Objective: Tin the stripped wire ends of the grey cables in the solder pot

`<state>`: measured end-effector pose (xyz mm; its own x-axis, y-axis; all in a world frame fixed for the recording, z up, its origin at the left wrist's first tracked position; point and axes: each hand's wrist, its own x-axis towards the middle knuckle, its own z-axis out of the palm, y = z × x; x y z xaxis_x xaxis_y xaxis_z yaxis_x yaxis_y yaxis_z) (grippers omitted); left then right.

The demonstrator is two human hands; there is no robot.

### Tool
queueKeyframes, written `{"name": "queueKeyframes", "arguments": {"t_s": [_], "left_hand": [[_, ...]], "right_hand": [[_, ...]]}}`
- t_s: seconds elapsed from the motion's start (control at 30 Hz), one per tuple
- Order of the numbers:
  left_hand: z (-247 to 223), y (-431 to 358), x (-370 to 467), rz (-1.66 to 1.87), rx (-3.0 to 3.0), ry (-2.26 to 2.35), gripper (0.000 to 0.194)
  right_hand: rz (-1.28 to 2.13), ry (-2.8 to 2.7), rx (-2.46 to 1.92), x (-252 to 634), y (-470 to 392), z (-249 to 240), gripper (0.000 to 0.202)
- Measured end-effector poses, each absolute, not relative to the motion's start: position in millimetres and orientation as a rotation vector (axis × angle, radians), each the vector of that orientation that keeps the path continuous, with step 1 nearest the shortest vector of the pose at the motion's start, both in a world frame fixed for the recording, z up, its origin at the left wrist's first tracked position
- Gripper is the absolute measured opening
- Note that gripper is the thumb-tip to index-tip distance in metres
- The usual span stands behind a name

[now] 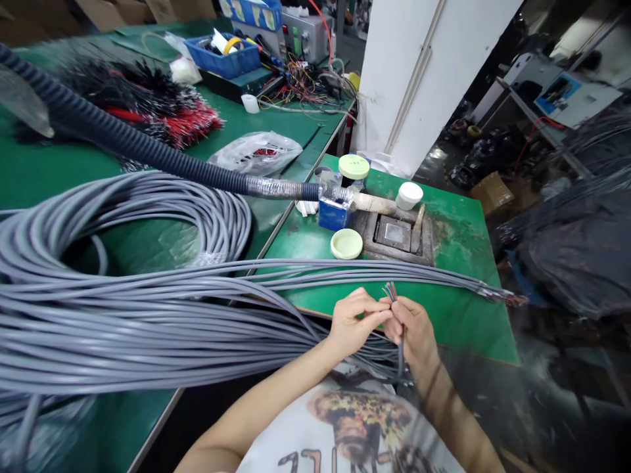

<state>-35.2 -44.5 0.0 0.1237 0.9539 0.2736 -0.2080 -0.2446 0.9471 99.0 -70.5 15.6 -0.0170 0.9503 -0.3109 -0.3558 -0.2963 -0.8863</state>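
Both hands meet over the front edge of the green table, at the end of one grey cable (401, 358). Thin coloured wires (390, 291) fan out from its stripped end, pointing up. My right hand (413, 325) is closed round the cable end just below the wires. The thumb and fingers of my left hand (357, 320) pinch at the wires from the left side. Behind the hands a bundle of grey cables (374, 269) runs across the table, its stripped ends (513, 299) at the right. A large coil of grey cable (221, 223) lies at the left.
Behind the cables sit a square metal solder pot (396, 233), a pale green lid (346, 244), a white jar (409, 196) and a lidded jar (353, 169). A ribbed black hose (197, 164) crosses from the upper left to a blue box (334, 213). A white pillar (419, 72) stands behind.
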Motion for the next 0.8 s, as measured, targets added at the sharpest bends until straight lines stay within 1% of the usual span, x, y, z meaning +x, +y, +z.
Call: {"name": "queueKeyframes", "arguments": {"t_s": [0.13,0.23,0.37,0.47,0.6,0.8], "left_hand": [[2,-43,-25,1.249,0.831,0.739,0.016],[7,-40,-22,1.162,0.605,0.685,0.022],[8,-37,-24,1.146,0.516,0.716,0.023],[3,-36,-25,1.148,0.527,0.774,0.022],[-5,-39,-23,1.123,0.552,0.827,0.021],[-8,-45,-24,1.143,0.681,0.877,0.018]], "right_hand": [[1.205,-0.81,-1.217,88,-70,17,0.017],[0.932,-1.012,-1.268,88,-71,20,0.015],[0.644,-1.42,-1.372,96,-73,24,0.01],[0.488,-1.609,-1.442,100,-73,24,0.01],[0.448,-1.56,-1.52,99,-69,22,0.011],[0.616,-1.381,-1.528,97,-63,22,0.016]]}}
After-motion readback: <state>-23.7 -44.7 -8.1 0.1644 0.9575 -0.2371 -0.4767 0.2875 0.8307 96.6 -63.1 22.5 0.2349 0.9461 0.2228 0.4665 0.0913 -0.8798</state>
